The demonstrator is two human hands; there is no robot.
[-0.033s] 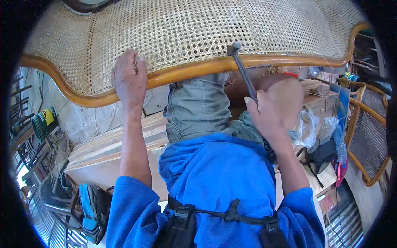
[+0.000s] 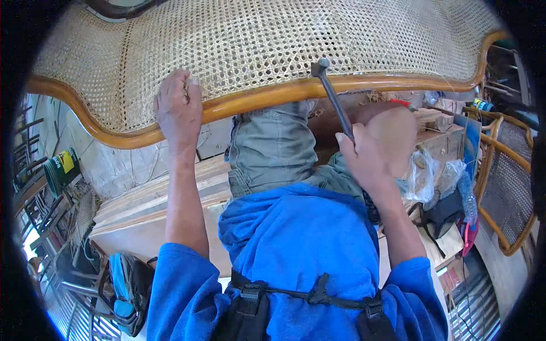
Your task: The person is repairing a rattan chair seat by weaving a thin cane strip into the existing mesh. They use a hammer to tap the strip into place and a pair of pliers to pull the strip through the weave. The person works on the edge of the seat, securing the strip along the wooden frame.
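Observation:
A large woven cane panel (image 2: pixel 256 40) with a curved, varnished wooden rail (image 2: pixel 261 102) spans the upper view above my lap. My right hand (image 2: pixel 367 156) is closed around the handle of a hammer (image 2: pixel 336 102). The hammer's head lies over the cane just beyond the rail. On the left side, my left hand (image 2: pixel 179 108) lies across the rail with its fingers bent and close together over the weave. Something small and brownish shows between thumb and fingers, too small to name.
Stacked boards (image 2: pixel 159 196) lie beneath me at the left. A blue and grey backpack (image 2: pixel 129 290) stands at lower left, a green bucket (image 2: pixel 61 170) above it. Plastic bags (image 2: pixel 426 176) and another cane-panelled frame (image 2: pixel 509 182) are at the right.

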